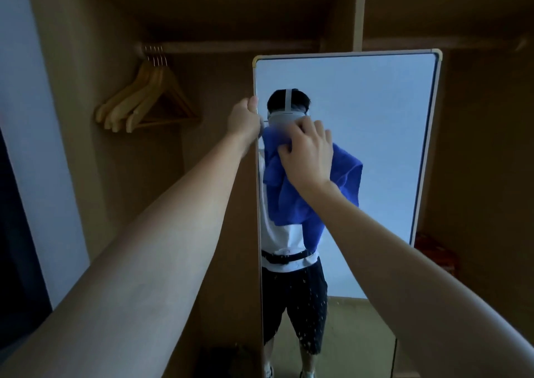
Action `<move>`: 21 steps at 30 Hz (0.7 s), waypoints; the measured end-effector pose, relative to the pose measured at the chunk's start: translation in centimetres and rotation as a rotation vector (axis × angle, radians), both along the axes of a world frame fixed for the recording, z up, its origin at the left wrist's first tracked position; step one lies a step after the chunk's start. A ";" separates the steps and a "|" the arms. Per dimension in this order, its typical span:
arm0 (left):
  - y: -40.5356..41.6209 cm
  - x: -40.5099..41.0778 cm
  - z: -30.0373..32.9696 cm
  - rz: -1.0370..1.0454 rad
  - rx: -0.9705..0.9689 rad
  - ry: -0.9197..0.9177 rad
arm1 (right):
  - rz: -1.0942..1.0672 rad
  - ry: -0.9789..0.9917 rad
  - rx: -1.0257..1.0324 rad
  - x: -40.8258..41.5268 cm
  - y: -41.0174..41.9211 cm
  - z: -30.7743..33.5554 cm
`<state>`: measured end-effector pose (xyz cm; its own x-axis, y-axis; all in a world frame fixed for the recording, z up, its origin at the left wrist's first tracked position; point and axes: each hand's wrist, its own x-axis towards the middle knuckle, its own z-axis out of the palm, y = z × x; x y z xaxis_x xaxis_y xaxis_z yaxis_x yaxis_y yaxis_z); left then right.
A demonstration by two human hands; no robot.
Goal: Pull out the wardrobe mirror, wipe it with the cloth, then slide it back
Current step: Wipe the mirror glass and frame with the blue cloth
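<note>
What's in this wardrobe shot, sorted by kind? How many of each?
Mirror: 1
Blue cloth: 1
Wooden hangers: 4, as far as the overlap lets me tell
Hands: 2, left hand on the mirror's edge, right hand holding the cloth
Total: 8

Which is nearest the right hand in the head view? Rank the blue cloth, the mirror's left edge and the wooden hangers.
1. Blue cloth: in the right hand's grip.
2. Mirror's left edge: just left, held by the left hand.
3. Wooden hangers: far left, on the rail.
</note>
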<state>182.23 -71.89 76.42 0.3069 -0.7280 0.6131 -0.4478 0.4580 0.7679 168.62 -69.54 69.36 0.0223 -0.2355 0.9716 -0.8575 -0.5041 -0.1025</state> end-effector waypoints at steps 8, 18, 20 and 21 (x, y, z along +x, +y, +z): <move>0.6 -0.3 -2.0 0.011 0.054 0.032 | 0.002 0.135 0.090 -0.8 -0.3 -5.9; 0.6 -0.3 -3.6 0.007 0.059 0.030 | 0.008 0.020 0.022 -1.5 -0.5 -1.9; 0.6 -0.1 -3.8 -0.016 0.082 0.050 | 0.009 0.060 0.017 -2.0 -0.6 -5.4; 0.8 -0.1 -3.8 -0.025 0.097 0.065 | 0.002 0.095 0.024 -2.1 -0.5 -6.9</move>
